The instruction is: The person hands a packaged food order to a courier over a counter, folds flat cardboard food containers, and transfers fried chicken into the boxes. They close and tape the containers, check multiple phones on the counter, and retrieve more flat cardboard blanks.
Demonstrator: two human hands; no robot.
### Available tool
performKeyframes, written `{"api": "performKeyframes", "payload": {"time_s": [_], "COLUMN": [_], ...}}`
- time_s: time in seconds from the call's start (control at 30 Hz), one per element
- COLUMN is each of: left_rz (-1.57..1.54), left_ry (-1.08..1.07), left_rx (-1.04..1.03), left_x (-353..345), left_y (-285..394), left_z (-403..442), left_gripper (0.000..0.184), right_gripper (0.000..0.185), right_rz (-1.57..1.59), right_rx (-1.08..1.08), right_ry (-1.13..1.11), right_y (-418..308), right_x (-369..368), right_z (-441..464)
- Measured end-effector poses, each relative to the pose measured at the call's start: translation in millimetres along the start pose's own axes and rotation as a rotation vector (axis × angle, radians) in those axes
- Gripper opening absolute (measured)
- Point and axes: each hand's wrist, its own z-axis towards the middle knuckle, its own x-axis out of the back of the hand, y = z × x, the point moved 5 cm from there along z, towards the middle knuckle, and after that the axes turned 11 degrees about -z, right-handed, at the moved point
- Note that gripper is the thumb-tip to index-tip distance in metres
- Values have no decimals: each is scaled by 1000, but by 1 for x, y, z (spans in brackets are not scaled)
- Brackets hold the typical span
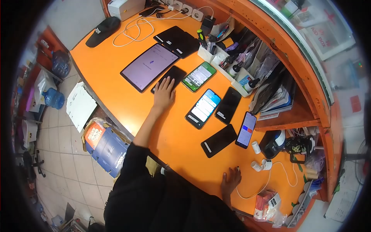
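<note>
My left hand (164, 94) lies with fingers spread on a dark-screened phone (176, 75), beside a large lit tablet (150, 66). To the right of that phone is a green-screened phone (199, 76). Near the desk's front edge, my right hand (231, 180) rests on the orange desk (181, 145) with its fingers apart and nothing in it. Between the hands lie a lit phone (203, 108), a black phone (228, 104), another black phone (218, 140) and a phone with a purple-white screen (245, 130).
Small white rolls (256, 147) and a white cable (266, 185) lie at the right. A white organizer (228, 71) of pens and bottles stands at the back. Black tablets (177, 41), a black cap (103, 31) and a power strip (197, 15) are farther back.
</note>
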Motion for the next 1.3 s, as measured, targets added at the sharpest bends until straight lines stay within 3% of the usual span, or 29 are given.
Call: {"api": "performKeyframes", "payload": {"time_s": [0.07,0.13,0.17,0.23,0.53,0.87,0.97,1.03,1.17,1.2,1.3], "left_rz": [-31,-136,-130,-8,-161,-20,14,-114,-115,22,-41], "left_ry": [20,-130,-131,248,172,284,224,117,105,211,270], "left_rx": [54,356,358,189,363,320,401,572,621,500,467], "left_x": [26,40,38,45,40,36,41,41,42,34,38], "left_y": [11,10,9,9,3,2,7,7,9,3,6], "left_z": [-15,-25,-27,-31,-23,-24,-18,-15,-12,-12,-10], "left_gripper": [40,36,36,33,46,60,64,64,66,76,74], "right_gripper": [31,31,31,32,31,29,30,30,30,30,29], "right_rz": [41,34,23,23,55,62,41,49,64,65,64], "right_rx": [14,6,1,2,-1,-1,-19,-12,10,14,7], "right_ry": [4,0,0,-7,5,21,13,13,17,16,31], "right_y": [-1,0,-1,-2,-1,0,-1,-1,-1,-1,-2], "right_x": [1,1,1,2,2,1,1,1,2,2,2], "right_z": [1,1,1,1,1,1,1,1,1,2,1]}}
